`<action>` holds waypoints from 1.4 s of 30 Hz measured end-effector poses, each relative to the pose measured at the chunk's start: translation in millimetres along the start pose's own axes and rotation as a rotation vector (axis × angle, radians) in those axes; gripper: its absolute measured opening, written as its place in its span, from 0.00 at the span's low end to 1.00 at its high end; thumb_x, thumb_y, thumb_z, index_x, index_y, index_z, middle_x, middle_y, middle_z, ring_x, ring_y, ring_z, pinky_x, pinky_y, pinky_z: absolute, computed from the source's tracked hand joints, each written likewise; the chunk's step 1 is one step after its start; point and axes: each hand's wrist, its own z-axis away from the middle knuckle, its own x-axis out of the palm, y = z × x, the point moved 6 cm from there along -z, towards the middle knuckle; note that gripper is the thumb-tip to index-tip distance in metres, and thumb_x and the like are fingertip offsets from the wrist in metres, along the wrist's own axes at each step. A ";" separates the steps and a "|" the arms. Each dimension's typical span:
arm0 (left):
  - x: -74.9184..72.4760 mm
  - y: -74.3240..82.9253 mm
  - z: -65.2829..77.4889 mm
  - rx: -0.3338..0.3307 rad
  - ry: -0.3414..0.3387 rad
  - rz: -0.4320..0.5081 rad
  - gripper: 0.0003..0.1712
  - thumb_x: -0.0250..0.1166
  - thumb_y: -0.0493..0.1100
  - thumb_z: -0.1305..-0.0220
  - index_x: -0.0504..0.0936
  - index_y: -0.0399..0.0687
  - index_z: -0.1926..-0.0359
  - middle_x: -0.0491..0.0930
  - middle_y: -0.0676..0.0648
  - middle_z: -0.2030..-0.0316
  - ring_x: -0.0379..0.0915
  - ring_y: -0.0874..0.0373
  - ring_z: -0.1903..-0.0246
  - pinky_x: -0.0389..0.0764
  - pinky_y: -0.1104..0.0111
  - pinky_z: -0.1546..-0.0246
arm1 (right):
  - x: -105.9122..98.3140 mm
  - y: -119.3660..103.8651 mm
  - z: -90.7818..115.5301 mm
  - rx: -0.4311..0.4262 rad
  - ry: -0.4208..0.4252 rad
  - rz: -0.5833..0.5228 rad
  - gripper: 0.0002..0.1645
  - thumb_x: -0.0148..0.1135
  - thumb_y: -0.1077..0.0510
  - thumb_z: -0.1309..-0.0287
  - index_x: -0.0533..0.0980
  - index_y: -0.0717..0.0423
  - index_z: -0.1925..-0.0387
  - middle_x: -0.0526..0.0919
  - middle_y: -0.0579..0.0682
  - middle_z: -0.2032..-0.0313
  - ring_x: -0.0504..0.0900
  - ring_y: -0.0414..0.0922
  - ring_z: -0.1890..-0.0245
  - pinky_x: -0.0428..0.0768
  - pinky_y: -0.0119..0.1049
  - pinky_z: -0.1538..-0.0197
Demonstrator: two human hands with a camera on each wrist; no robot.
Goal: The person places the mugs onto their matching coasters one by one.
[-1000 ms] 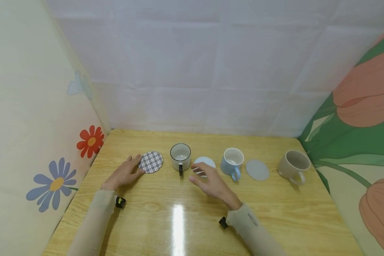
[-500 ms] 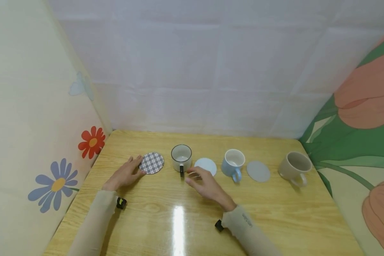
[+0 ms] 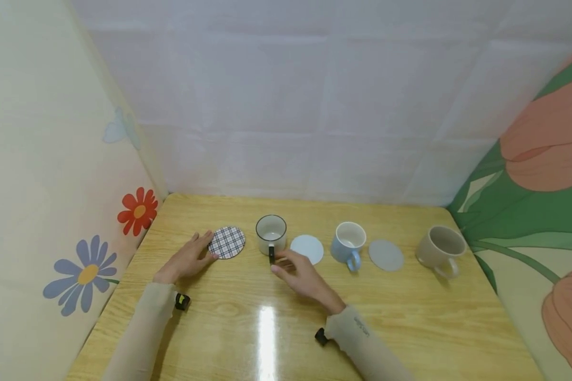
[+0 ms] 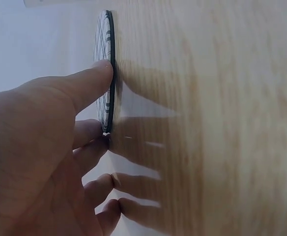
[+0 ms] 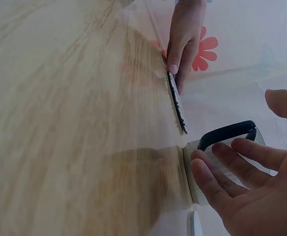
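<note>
On the table, a plaid coaster [image 3: 226, 242] lies flat at the left. My left hand [image 3: 186, 259] rests beside it; in the left wrist view the thumb touches the plaid coaster's edge [image 4: 104, 49] and the other fingers reach the tabletop. To the right stands a white mug [image 3: 264, 244] with a dark rim, upright, its black handle [image 3: 271, 256] facing me. My right hand [image 3: 302, 275] is at that handle, fingers bent and thumb held apart. In the right wrist view, the fingertips [image 5: 222, 152] overlap the handle's opening.
A plain white coaster [image 3: 307, 247] lies just beyond my right hand. Further right come a light blue mug [image 3: 342, 250], a grey coaster [image 3: 386, 255] and a beige mug [image 3: 428, 252] near the table's right edge. A white cloth wall [image 3: 286, 106] closes off the back.
My right hand has moved left, from over the white coaster to the white mug's black handle. The left hand stays at the plaid coaster, and the mugs and coasters keep their places.
</note>
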 end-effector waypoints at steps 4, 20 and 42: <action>1.0 -0.5 -0.6 -0.001 -0.003 0.001 0.44 0.61 0.52 0.19 0.53 0.36 0.16 0.50 0.33 0.17 0.38 0.23 0.19 0.46 0.30 0.21 | 4.8 0.7 -2.1 0.006 -0.011 0.006 0.24 0.62 0.52 0.23 0.77 0.64 0.36 0.86 0.59 0.42 0.88 0.54 0.45 0.88 0.44 0.40; -0.5 1.6 -0.6 0.014 0.013 -0.012 0.44 0.61 0.51 0.19 0.53 0.34 0.17 0.51 0.32 0.17 0.40 0.23 0.19 0.48 0.30 0.21 | 16.6 -0.7 -9.4 0.022 -0.031 -0.004 0.25 0.62 0.53 0.22 0.77 0.68 0.37 0.84 0.63 0.42 0.88 0.53 0.45 0.87 0.43 0.39; 1.1 0.3 -0.8 -0.001 0.004 -0.013 0.44 0.61 0.51 0.19 0.53 0.35 0.17 0.50 0.32 0.17 0.39 0.23 0.19 0.46 0.30 0.21 | 20.6 3.3 -17.7 0.075 0.127 -0.180 0.22 0.54 0.54 0.17 0.84 0.71 0.53 0.90 0.67 0.57 0.91 0.62 0.58 0.92 0.48 0.53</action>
